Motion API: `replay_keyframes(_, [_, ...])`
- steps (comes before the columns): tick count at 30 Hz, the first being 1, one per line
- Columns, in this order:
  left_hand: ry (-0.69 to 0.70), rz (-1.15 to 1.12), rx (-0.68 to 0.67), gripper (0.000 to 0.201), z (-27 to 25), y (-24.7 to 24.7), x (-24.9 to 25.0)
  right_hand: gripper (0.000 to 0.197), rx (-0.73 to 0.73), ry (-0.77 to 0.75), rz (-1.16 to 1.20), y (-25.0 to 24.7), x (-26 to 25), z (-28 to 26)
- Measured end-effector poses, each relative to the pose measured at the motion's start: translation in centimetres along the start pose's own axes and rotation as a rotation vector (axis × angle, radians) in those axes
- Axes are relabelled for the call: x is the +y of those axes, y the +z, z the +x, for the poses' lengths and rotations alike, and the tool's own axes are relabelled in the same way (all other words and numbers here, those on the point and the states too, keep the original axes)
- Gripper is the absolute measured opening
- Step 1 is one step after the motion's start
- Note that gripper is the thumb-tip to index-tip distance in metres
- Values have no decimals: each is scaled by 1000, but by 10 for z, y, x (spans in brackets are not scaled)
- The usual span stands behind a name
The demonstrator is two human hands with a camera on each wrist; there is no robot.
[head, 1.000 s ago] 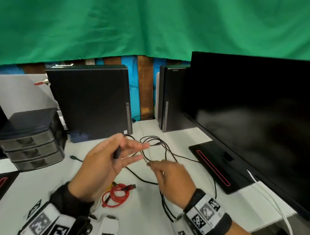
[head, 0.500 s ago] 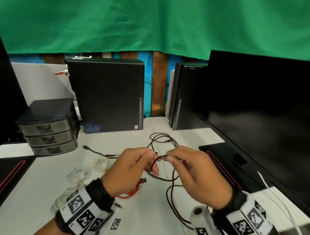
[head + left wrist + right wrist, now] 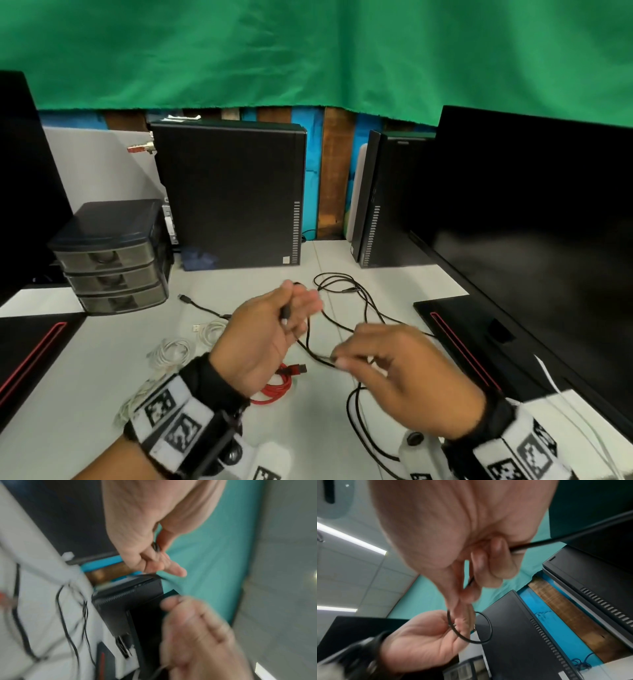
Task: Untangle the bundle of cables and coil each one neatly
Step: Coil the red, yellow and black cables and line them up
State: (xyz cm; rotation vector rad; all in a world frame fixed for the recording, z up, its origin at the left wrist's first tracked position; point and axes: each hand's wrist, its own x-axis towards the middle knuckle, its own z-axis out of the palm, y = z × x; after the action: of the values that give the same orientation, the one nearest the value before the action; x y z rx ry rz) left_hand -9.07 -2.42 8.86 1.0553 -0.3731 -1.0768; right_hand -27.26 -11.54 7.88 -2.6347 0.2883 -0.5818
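Observation:
A thin black cable [image 3: 343, 284] lies in loose loops on the white desk [image 3: 394, 284] and rises to both hands. My left hand [image 3: 291, 315] pinches one end of it between thumb and fingers, the other fingers stretched out. In the left wrist view the black cable [image 3: 155, 547] shows as a dark bit under the thumb of the left hand [image 3: 154, 555]. My right hand [image 3: 342, 359] pinches the same cable lower down, to the right. In the right wrist view the black cable [image 3: 556, 539] runs off from the right hand [image 3: 488, 566], and a small loop [image 3: 486, 628] hangs at the left hand [image 3: 423, 635].
A red cable coil [image 3: 277, 385] lies under my left wrist. White cables [image 3: 171, 353] and another black lead [image 3: 191, 303] lie at the left. A drawer unit [image 3: 113, 260], two computer cases [image 3: 233, 198] and a monitor [image 3: 534, 233] ring the desk.
The hands, together over the cable half a second ago, have drawn apart. The left hand rose and moved away from me; the right slid down and right along the cable.

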Motion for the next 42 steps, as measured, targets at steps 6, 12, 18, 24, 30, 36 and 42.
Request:
replay_keyframes(6, [59,-243,54,32,16,-18,-3,19,-134,-8,58,12,-15,1])
replay_keyframes(12, [362,664,-208,34,-3,-2,-27,15,150,-5,72,-19,-13,1])
replay_keyframes(18, [193,403,-396,40,-24,13,-20,10,489,142,335,-18,23,7])
replay_keyframes(24, [266,21,-270,32,-16,9,1,22,70,194,229,30,21,7])
replay_keyframes(30, [403,278,-187,25,-4,1,-13,28,-197,60,3,21,-11,1])
replay_keyframes(36, [686,968,-273,23,4,-11,-40,18,-46,59,111,-14,-17,-2])
replay_keyframes(42, [310,715,-455,32,-4,0,-37,14,191,173,308,-32,13,1])
